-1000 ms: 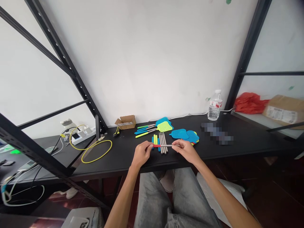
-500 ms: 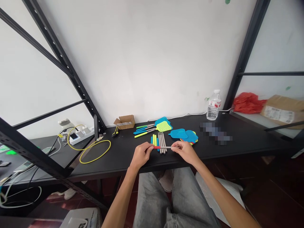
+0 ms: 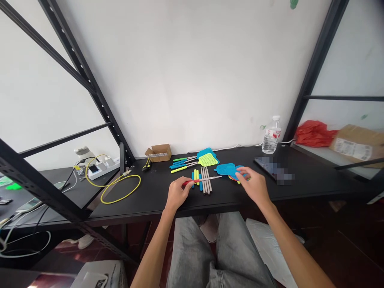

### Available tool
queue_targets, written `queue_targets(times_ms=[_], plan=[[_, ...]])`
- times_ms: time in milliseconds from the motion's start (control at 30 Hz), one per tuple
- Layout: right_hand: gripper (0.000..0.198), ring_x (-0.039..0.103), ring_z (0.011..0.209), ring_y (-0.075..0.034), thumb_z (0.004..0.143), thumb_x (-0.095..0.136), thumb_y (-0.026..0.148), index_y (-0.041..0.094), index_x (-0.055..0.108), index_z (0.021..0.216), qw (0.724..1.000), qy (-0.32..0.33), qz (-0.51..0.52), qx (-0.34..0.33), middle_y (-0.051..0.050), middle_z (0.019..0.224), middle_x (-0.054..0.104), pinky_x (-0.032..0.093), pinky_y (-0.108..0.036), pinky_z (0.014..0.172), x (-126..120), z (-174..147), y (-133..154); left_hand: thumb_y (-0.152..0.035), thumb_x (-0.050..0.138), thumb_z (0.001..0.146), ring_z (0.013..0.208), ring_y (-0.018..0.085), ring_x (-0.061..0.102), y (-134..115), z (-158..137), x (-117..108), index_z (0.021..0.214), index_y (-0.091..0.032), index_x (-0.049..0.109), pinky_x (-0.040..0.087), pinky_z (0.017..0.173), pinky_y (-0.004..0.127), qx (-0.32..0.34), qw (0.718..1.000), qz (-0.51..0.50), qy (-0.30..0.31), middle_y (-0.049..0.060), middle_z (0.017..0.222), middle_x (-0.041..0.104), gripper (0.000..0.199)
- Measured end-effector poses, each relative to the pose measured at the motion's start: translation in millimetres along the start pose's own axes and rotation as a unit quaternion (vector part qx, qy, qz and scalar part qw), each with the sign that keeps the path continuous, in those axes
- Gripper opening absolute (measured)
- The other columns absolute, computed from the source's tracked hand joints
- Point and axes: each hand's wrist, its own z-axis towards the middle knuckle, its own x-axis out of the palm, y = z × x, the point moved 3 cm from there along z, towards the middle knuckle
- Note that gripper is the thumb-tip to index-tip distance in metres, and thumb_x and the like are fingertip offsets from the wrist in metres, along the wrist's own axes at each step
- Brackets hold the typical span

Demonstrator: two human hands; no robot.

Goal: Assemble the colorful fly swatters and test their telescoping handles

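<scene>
My left hand (image 3: 177, 194) is closed around the red grip of a fly swatter handle (image 3: 192, 182), whose thin metal rod points right. The rod's tip is bare. My right hand (image 3: 253, 184) is over a pile of fly swatter heads, its thumb and fingers apart at the edge of a blue head (image 3: 240, 171). Another blue swatter head (image 3: 225, 169) lies to the left of it. Beneath the held handle lie several metal rods (image 3: 206, 185) in a row, beside yellow grips (image 3: 196, 174) and blue grips (image 3: 201, 185).
Fly swatters with a yellow-green head (image 3: 208, 160) lie farther back, near a small cardboard box (image 3: 159, 153). A water bottle (image 3: 271, 136) and a blurred dark object (image 3: 270, 170) are to the right. A yellow cable (image 3: 139, 182) loops at the left.
My right hand has let go of the metal rod and moved right to the pile of swatter heads. The handle in my left hand now tilts up to the right.
</scene>
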Motion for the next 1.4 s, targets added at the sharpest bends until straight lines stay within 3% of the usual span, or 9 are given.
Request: queue_targets(times_ms=[67,133,233,533,967,1167,1400], plan=[[0.034,0.063,0.07,-0.022,0.081,0.059,0.048,0.024,0.066,0.104,0.994,-0.001,-0.1,0.033,-0.005,0.085,0.07,0.042,-0.03,0.061,-15.7,6.4,-13.1,-0.043,0.052,0.093,0.067,0.014,0.059,0.6,-0.1,0.0,0.091,-0.02,0.072,0.042,0.061,0.024,-0.003,1.0,-0.001,-0.004,0.004,0.08,0.07,0.031],[0.047,0.064,0.072,-0.024,0.075,0.064,0.055,0.026,0.062,0.111,0.983,0.04,-0.171,0.062,-0.004,0.085,0.069,0.038,-0.029,0.055,-24.7,9.8,-24.8,-0.042,0.052,0.093,0.067,0.014,0.06,0.8,-0.2,-0.1,0.091,-0.02,0.072,0.042,0.061,0.024,-0.004,1.0,-0.001,-0.008,0.004,0.08,0.07,0.03],[0.062,0.065,0.075,-0.025,0.069,0.067,0.062,0.027,0.057,0.12,0.971,0.11,-0.198,0.071,-0.004,0.087,0.07,0.035,-0.029,0.053,-26.6,9.9,-35.6,-0.043,0.052,0.093,0.067,0.015,0.06,1.0,-0.3,-0.2,0.091,-0.02,0.073,0.043,0.061,0.024,-0.006,1.0,-0.001,-0.011,0.004,0.08,0.071,0.031],[0.05,0.067,0.084,-0.028,0.078,0.062,0.045,0.031,0.055,0.125,0.969,0.12,-0.2,0.079,-0.003,0.092,0.074,0.035,-0.029,0.054,-18.8,7.3,-38.8,-0.043,0.052,0.093,0.067,0.014,0.06,1.7,-0.4,0.0,0.09,-0.02,0.072,0.042,0.061,0.024,-0.007,1.0,0.003,-0.01,0.003,0.081,0.071,0.031],[0.027,0.065,0.07,-0.022,0.077,0.058,0.037,0.025,0.068,0.099,0.995,0.033,-0.08,0.052,-0.002,0.089,0.073,0.042,-0.031,0.067,-28.2,15.5,-40.5,-0.045,0.05,0.094,0.065,0.015,0.06,2.1,-0.4,-0.5,0.09,-0.02,0.072,0.04,0.059,0.024,0.0,1.0,0.011,-0.008,0.004,0.08,0.071,0.033],[0.023,0.062,0.061,-0.019,0.075,0.055,0.03,0.024,0.07,0.091,0.997,-0.025,-0.044,0.064,-0.001,0.077,0.07,0.042,-0.03,0.064,-43.9,17.6,-26.2,-0.044,0.051,0.094,0.064,0.014,0.058,2.8,-0.5,-0.1,0.089,-0.02,0.072,0.04,0.06,0.024,-0.001,1.0,0.009,-0.01,0.004,0.08,0.071,0.032],[0.026,0.057,0.055,-0.02,0.077,0.055,0.036,0.021,0.074,0.087,0.997,-0.025,-0.032,0.069,-0.002,0.059,0.064,0.04,-0.031,0.059,-52.6,19.1,-27.6,-0.044,0.051,0.093,0.066,0.015,0.06,2.6,-1.1,-0.4,0.091,-0.02,0.072,0.042,0.061,0.024,-0.005,1.0,0.0,-0.011,0.004,0.079,0.07,0.032]])
